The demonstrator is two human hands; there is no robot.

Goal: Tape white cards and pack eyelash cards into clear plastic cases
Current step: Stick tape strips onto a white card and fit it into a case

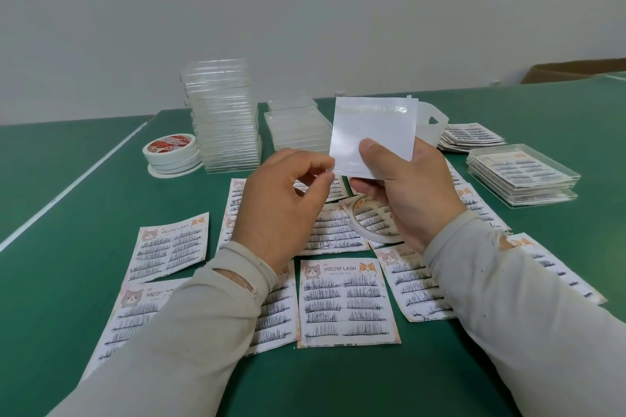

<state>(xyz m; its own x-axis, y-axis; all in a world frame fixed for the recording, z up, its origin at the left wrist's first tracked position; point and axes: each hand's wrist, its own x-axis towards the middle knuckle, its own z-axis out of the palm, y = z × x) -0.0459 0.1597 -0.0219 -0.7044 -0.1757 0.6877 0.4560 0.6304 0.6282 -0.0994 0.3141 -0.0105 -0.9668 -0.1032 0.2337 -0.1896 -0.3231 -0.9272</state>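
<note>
The white card (372, 132) is a plain, slightly glossy square held upright above the middle of the tabletop (84, 213), with a strip of clear tape shining across its upper edge. The right hand (403, 189) grips it at the lower edge, thumb pressed on the front face and fingers curled behind. The left hand (281, 203) is partly closed, thumb and forefinger pinched together at the card's lower left corner; whether they hold the corner or a bit of tape I cannot tell.

Beneath the hands, at 6 o'clock, eyelash cards (345, 301) printed "MEOW LASH" with cat faces lie spread flat, some overlapping. A tape roll (372, 223) rests on those cards just under the right hand. At 11 o'clock stands a tall stack of clear plastic cases (223, 118), with a shorter stack (298, 125) beside it at 12. Further at 10 o'clock sits a stack of tape rolls (171, 152). At 2 o'clock are filled cases (521, 176) and a pile of eyelash cards (471, 135) behind them.
</note>
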